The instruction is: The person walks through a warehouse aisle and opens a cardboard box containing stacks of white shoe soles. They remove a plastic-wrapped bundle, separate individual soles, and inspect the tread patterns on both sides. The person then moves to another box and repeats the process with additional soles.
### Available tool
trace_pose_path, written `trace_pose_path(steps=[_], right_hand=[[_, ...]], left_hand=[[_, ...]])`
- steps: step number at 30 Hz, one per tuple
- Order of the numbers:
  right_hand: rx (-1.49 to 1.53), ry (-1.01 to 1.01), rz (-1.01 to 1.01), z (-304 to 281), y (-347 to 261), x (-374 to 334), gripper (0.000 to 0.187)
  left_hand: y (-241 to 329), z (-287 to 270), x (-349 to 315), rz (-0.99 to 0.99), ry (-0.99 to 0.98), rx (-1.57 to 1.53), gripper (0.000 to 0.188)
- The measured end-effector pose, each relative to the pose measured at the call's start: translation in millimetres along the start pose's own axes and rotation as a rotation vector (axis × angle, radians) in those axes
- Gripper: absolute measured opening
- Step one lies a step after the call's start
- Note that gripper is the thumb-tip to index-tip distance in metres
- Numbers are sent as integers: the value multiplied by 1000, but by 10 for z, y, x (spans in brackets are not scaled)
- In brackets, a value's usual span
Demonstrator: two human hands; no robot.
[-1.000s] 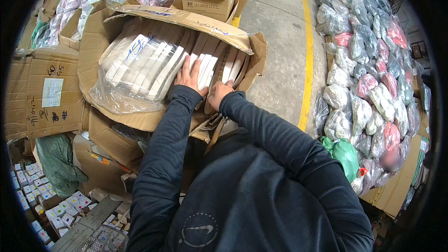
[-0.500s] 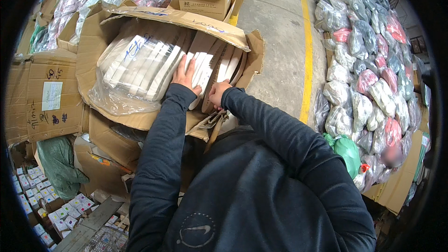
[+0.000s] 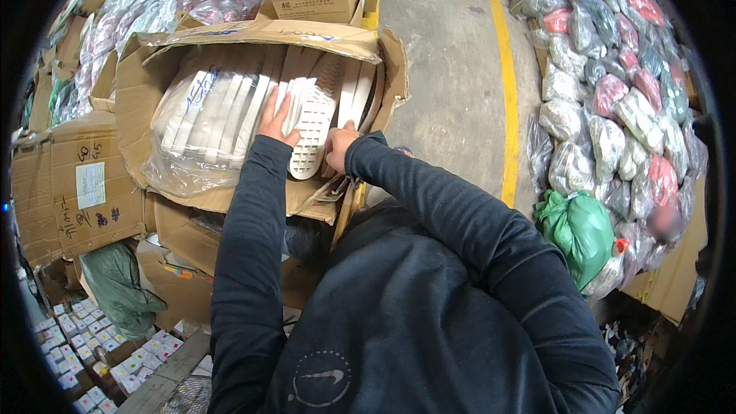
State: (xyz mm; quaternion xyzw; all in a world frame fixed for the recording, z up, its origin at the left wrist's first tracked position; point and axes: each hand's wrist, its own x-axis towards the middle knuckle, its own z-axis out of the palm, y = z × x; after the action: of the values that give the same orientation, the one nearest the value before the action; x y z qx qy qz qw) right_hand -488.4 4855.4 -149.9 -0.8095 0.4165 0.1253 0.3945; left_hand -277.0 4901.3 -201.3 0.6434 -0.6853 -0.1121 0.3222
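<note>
In the open brown cardboard carton (image 3: 395,69): a long white shoe sole with a gridded face (image 3: 309,138) leans between my hands.
My left hand (image 3: 277,121): fingers spread wide along the white edges beside it.
My right hand (image 3: 341,147): fingers curled near its lower end; I cannot tell whether they pinch anything.
Soles so far: this one's grid shows; those in the clear plastic bag (image 3: 172,155) remain packed, so I judge much is left.
Past the carton: a yellow painted floor line (image 3: 506,84).
</note>
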Motion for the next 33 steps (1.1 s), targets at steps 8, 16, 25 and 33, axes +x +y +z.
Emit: trace_pose_path(steps=[8, 16, 25, 33], right_hand=[[-28, -22, -94, -78, -96, -414, 42], [-27, -16, -157, -63, -49, -431, 42], [100, -28, -79, -29, -144, -265, 52], [-20, 25, -3, -24, -231, -126, 66]], left_hand=[[6, -94, 38, -76, -20, -96, 72], [5, -83, 55, -88, -38, -182, 72], [-176, -168, 105, -191, -253, -152, 95], [-184, 33, -158, -236, -136, 50, 94]])
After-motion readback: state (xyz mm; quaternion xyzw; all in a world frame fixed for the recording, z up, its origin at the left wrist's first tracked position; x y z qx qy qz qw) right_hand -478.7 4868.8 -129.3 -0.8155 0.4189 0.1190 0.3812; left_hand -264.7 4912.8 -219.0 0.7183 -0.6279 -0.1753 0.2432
